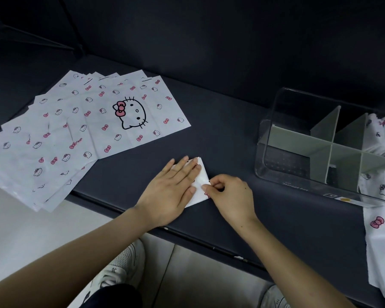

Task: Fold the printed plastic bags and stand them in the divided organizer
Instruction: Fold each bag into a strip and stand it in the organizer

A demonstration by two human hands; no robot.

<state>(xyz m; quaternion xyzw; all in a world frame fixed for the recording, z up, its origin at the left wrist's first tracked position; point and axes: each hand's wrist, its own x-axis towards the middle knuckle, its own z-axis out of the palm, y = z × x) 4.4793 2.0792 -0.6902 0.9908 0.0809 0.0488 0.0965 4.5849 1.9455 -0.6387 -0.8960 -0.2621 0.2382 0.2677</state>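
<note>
**Item in work.** The bag point(201, 182) lies near the front edge of the surface point(231, 130), about midway along it. It is folded down to a small white wedge, and only its right side shows.

**Hands.** Your left hand point(173, 187) lies flat on the bag, fingers straight and together, pressing down. Your right hand point(231, 194) pinches the wedge's right corner between thumb and curled fingers.

**Handling, as judged.**
- The material is thin printed plastic film: very light, limp and slick against itself.
- The folded layers will likely spring open once pressure comes off. Take hold across the full folded thickness at the pinched corner, not at a single ply.
- The wedge has no stiffness of its own, so standing it will depend on the organizer's walls.
- It is not fragile, but creases in it hold weakly.

**Surroundings.**
- The stack point(87, 125) of unfolded bags fans over the left end of the surface, its near corner hanging past the front edge. These are flat white rectangles printed with pink bows and cat faces, with fold lines visible.
- The organizer point(267, 152) stands at the right end, well apart from the bag. It has clear rigid walls, rounded corners and flat grey dividers point(325, 130) forming a grid.
- Printed film shows at the organizer's right compartments; whether it sits inside or behind them cannot be told.
- Loose bags point(378, 230) drape over the front edge at the right.
- Shoes point(120, 263) show below the surface.
</note>
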